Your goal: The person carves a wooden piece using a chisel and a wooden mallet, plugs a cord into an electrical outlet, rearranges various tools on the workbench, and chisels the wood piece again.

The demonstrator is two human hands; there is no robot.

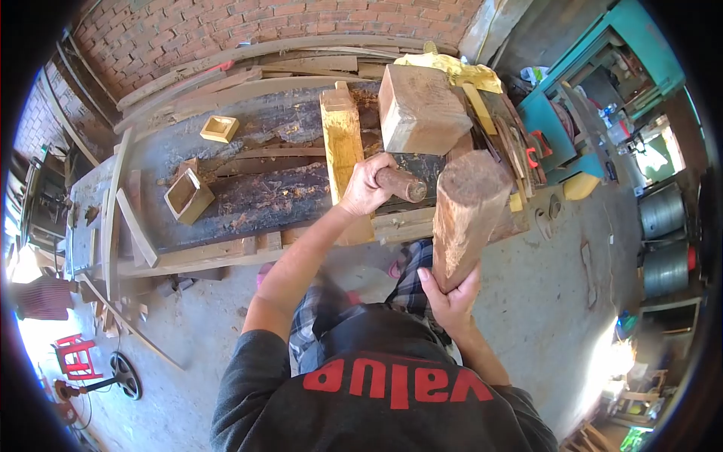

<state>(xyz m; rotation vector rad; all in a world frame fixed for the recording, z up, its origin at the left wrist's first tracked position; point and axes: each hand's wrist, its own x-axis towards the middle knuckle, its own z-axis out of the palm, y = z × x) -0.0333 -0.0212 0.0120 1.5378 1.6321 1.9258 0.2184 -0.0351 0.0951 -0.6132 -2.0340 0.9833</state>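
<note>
- Gripping a thick log (471, 215), my right hand (454, 300) wraps its near end; the log tilts at the bench's near edge, right of centre.
- Shaping looks partly done, I'd judge: one side seems chopped pale and fibrous; the rounded far end looks rough and untrimmed. How much is left I cannot tell.
- Brown and broad at the far end, it narrows toward my palm.
- My left hand (369, 184) clenches a round stick (401, 184), pointing right toward the log.
- Farther off, a squared block (422, 113) sits on the bench (263, 215); left of it, a yellow plank (343, 139).
</note>
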